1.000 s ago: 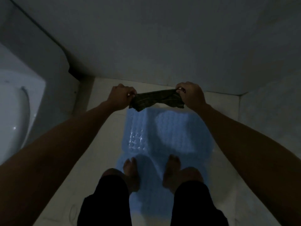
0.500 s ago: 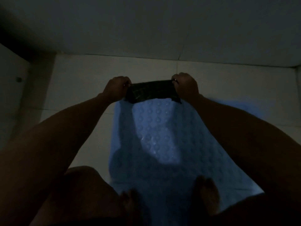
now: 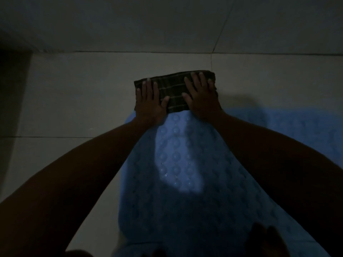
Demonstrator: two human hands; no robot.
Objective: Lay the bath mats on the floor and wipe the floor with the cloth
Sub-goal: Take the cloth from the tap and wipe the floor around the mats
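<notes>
**Folded cloth pinned flat at the head of the mat**

The dark checked cloth (image 3: 175, 91) lies folded into a thick band on the pale tiled floor (image 3: 78, 93), at 12 o'clock from the blue bath mat (image 3: 178, 164), its near edge just overlapping the mat's far end. A second stretch of blue mat (image 3: 289, 125) shows at 3 o'clock, in shadow.

The left hand (image 3: 149, 101) and right hand (image 3: 201, 97) both rest palm-down on the cloth with fingers spread; neither grip is closed around anything, they simply press.

The cloth looks soft, light and limp, so it will likely bunch or roll under a push unless the palms stay flat and weight sits evenly across the band. Pressing near both ends, as now, seems the best hold; a pinch at one corner would let the folds open. The mat looks rubbery and dimpled, flexible yet clingy, and the smooth tiles may be slippery if wet.
</notes>
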